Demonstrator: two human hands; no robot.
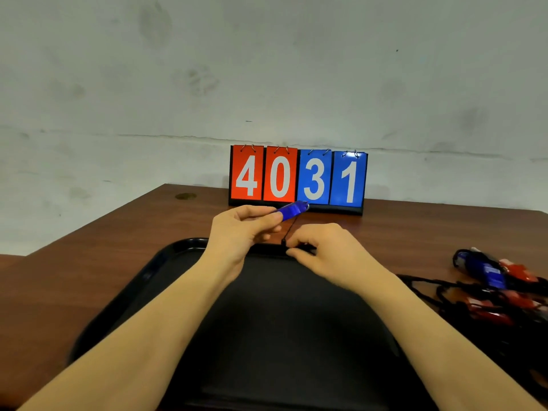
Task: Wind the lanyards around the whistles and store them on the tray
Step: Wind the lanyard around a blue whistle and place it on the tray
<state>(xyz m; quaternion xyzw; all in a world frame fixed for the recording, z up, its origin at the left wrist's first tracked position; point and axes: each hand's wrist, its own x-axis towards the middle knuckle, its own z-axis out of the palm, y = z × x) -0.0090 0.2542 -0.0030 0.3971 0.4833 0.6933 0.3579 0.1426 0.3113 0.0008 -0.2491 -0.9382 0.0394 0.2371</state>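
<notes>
Pinching a blue whistle (292,209) between thumb and curled fingers, the left hand (241,232) holds it in the air above the far rim of the black tray (166,262), with the whistle's free end pointing away from the hand toward the scoreboard (298,178). A thin black lanyard (290,229) drops from the whistle down to the right hand (329,252), which sits just beside the left hand and a little lower, over that same far rim of the tray. The right hand's fingertips (292,253) are curled together and pinch the cord at its lower end, so the lanyard runs as a short, fairly taut line between the two hands. Both forearms reach in across the tray from its near side. To the right of the tray, on the brown table (103,238), lies a heap of whistles (501,289), blue and red ones mixed, with their black cords tangled around them; how many there are cannot be told. Beyond the tray, at the table's far edge against the pale wall (267,69), the scoreboard stands upright, showing 4 and 0 on red cards and 3 and 1 on blue cards.
</notes>
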